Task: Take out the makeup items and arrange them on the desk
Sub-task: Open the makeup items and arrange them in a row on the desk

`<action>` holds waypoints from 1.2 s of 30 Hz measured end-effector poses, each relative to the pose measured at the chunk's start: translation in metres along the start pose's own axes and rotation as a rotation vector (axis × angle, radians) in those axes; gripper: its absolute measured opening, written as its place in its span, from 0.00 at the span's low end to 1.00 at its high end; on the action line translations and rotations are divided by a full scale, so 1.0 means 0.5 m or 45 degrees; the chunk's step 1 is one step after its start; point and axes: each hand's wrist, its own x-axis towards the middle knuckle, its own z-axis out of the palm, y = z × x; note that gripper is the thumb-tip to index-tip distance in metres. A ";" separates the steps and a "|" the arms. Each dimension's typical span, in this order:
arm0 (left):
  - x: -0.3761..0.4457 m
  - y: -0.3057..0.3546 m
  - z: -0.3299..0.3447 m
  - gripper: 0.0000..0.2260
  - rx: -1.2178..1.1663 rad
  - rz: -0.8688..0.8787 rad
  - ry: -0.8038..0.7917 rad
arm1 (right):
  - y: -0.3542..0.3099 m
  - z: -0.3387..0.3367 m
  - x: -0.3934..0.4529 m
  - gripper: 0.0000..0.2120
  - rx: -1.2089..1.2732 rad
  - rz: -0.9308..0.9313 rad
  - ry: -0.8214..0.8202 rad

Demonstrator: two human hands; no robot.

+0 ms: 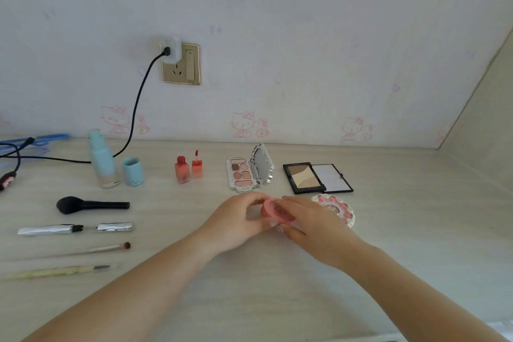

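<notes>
While both hands close on the pink compact (278, 211), left hand (236, 226) and right hand (313, 226) holding it low over the surface (249, 286), a twist could slip their grip, knocking the round palette (337, 207) just beside.

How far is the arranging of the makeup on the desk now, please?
Mostly done: a bottle with its cap off, two lip tints, two open palettes and the brushes lie in rows. In hand: the left hand and right hand together hold a small pink round compact. Left: setting it down, maybe near the round frilly case. No bag is visible.
</notes>
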 end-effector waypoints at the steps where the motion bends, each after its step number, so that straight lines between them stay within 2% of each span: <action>1: -0.006 0.005 -0.004 0.21 -0.170 -0.015 0.021 | -0.008 -0.008 -0.003 0.20 0.081 0.005 0.051; 6: -0.044 0.068 -0.013 0.18 -1.117 -0.165 0.159 | -0.074 -0.046 0.003 0.15 0.400 0.000 0.304; 10: -0.067 0.102 -0.009 0.19 -1.560 -0.116 0.215 | -0.126 -0.072 0.013 0.15 0.225 -0.055 0.390; 13: -0.079 0.113 -0.009 0.20 -1.783 -0.110 0.300 | -0.151 -0.088 0.017 0.16 0.058 -0.028 0.325; 18: -0.103 0.114 -0.012 0.16 -1.876 -0.053 0.376 | -0.177 -0.088 0.021 0.16 -0.147 -0.031 0.288; 25: -0.124 0.107 -0.026 0.12 -1.851 -0.046 0.358 | -0.193 -0.075 0.025 0.23 -0.456 -0.085 0.314; 28: -0.131 0.108 -0.034 0.10 -1.870 -0.043 0.330 | -0.203 -0.074 0.025 0.21 -0.485 -0.069 0.293; 30: -0.138 0.103 -0.039 0.09 -1.891 -0.060 0.295 | -0.207 -0.088 0.023 0.20 -0.381 0.017 0.272; 33: -0.145 0.089 -0.048 0.10 -1.944 -0.164 0.244 | -0.197 -0.105 0.029 0.16 -0.030 0.175 0.245; 36: -0.149 0.073 -0.059 0.14 -1.934 -0.326 0.291 | -0.173 -0.098 0.042 0.15 0.498 0.321 0.228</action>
